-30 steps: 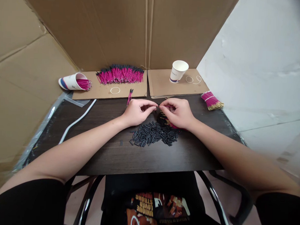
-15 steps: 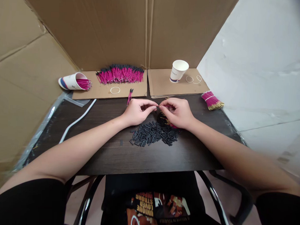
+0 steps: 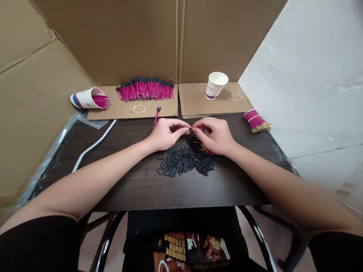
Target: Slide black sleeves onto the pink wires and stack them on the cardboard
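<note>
My left hand [image 3: 169, 133] is closed in a pinch over the dark table, with the dark tip of a short black sleeve just showing at its fingertips. Facing it, my right hand [image 3: 215, 135] pinches a thin magenta wire [image 3: 204, 127]. The fingertips of both hands nearly meet, and fingers hide most of both pieces. Below them spreads a heap of short black sleeves [image 3: 185, 163]. Magenta wires with gold ends [image 3: 203, 147] lie partly hidden under my right hand. A few magenta wires with black ends [image 3: 157, 116] rest beside my left hand.
Rows of black-ended magenta wires [image 3: 146, 89] lie on cardboard at the back. A tipped paper cup [image 3: 84, 98] holds more wires at left. An upright paper cup [image 3: 216, 85] and rubber bands stand back right. A banded wire bundle [image 3: 257, 120] lies far right.
Both hands hold almost the same pinch at the same spot. My right hand has shifted very slightly; the things on the table have not moved.
</note>
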A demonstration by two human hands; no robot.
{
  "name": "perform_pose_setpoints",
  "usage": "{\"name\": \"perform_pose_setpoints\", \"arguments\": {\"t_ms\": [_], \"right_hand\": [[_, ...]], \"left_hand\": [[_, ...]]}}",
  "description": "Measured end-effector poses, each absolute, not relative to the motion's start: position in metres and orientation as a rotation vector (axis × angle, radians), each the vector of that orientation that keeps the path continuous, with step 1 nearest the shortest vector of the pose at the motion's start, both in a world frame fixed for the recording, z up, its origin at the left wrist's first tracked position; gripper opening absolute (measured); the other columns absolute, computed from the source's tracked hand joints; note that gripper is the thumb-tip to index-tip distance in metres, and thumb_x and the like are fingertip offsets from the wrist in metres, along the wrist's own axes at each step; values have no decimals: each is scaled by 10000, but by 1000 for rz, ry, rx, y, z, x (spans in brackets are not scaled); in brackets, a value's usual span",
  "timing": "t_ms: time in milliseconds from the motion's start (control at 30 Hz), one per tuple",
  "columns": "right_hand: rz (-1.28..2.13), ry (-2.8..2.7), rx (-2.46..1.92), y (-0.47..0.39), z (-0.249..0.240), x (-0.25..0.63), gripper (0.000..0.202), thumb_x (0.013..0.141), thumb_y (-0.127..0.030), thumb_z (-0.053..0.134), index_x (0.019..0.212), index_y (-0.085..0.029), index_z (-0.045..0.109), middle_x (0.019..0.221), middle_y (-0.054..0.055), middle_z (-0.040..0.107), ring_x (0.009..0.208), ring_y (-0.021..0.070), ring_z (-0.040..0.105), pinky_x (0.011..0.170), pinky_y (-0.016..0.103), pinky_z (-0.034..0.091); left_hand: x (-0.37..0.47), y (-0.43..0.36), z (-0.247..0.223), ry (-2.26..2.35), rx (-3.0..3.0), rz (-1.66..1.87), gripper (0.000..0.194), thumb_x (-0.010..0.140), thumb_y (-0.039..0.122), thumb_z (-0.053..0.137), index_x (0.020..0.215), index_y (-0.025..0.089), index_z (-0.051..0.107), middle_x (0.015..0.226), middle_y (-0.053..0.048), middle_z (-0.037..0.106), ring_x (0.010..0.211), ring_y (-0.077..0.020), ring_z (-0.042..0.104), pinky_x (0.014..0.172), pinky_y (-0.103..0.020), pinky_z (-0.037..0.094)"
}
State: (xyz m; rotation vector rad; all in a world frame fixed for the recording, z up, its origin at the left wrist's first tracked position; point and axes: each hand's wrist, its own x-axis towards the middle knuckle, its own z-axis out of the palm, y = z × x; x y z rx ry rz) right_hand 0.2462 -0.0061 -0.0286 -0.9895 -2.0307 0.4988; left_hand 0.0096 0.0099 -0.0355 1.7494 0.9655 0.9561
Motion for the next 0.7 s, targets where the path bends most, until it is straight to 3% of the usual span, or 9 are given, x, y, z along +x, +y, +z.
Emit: {"name": "perform_pose_setpoints", "arguments": {"t_ms": [200,333,433,567,700], "right_hand": [[578,-1814,-1022,-7,-27,246,172,1019,-374,769,997,-225,852,962,66,644,770,190,550,709,364,465],[660,-1726,-1000,-6,-26,245,177,990,-383,808,973,-216,866,791,18,564,722,171,501,696,349,436],[863,-1666,-1008,-6,-26,243,272,983,-461,811,974,-190,833,740,12,615,682,157,501,659,336,423],[1129,-1559,-956,-8,-25,239,403,887,-553,912,959,-180,777,850,61,743,750,176,636,692,336,514],[1331,-1487,-907,-9,-22,236,482,842,-608,956,948,-190,743,794,38,721,681,150,618,650,322,524]], "left_hand": [[4,14,-33,951,1655,947,560,854,347,896,1332,78,786,1201,-196,846,872,-150,782,699,-241,587],[5,14,-34,959,1657,940,485,839,367,908,1224,86,819,1113,-173,859,752,-111,725,640,-224,528],[7,12,-34,980,1681,954,381,840,403,915,1081,113,862,998,-131,861,692,-100,680,644,-240,528],[10,9,-31,963,1671,966,343,840,435,923,1032,152,890,999,-110,869,803,-152,760,765,-296,612],[11,6,-27,904,1721,926,297,897,447,884,1015,175,906,1003,-98,874,865,-177,797,844,-329,647]]}}
